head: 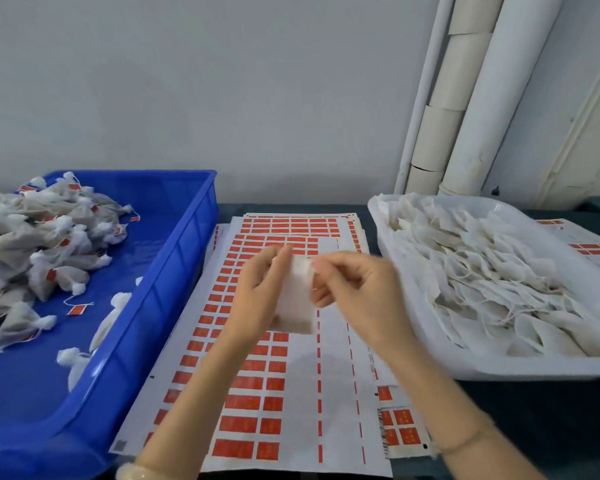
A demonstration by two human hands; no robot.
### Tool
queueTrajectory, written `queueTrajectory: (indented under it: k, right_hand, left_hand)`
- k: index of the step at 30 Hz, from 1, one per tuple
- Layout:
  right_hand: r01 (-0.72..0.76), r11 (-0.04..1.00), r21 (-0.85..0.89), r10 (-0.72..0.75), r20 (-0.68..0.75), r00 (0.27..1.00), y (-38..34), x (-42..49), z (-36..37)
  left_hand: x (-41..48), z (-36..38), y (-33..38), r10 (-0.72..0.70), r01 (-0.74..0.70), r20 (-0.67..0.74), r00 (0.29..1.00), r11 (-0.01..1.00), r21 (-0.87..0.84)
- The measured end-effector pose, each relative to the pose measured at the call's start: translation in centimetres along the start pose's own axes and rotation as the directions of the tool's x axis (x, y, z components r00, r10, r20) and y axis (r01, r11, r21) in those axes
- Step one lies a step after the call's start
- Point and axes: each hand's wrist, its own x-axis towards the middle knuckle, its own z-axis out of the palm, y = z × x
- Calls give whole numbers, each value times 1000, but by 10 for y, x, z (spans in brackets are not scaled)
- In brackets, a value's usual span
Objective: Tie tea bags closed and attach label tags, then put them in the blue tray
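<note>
Head view: left hand (257, 296) and right hand (359, 292) both pinch the tea bag (293, 303) near its top, long axis top-to-bottom in frame, over the label sheets (257, 403) (blue tray (191, 244) lies left, nearer the left hand).

I hold the bag (293, 299) between my left hand (257, 292), at its nine o'clock, and my right hand (361, 292), at three. Below lie the label sheets (278, 393) on the table (551, 427). From the sheets, the tray (174, 271) of tied bags (32, 244) lies at nine o'clock, the tub (499, 370) of loose bags (482, 271) at three, the wall (222, 81) at twelve, and pipes (482, 98) at one.
</note>
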Motion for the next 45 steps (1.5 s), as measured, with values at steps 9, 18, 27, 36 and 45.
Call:
queueTrajectory:
  k: [9,18,27,36,45]
  right_hand:
    - [-280,947,-156,282,-8,959,89,2,63]
    - [-304,947,-106,305,-15,952,115,6,57]
    - [-188,973,-134,180,-74,981,116,5,54]
    - [-17,962,-273,0,-64,998,120,1,57]
    - [6,933,-361,-43,-94,995,117,-2,57]
  left_hand:
    - [7,-3,-83,-298,322,-192,935,940,110]
    - [19,-3,-96,-217,224,-91,972,972,74]
    - [16,2,-101,-105,113,-48,993,968,222]
    - [15,3,-99,5,-13,53,999,988,156]
    - [13,6,-91,64,-60,-37,997,993,98]
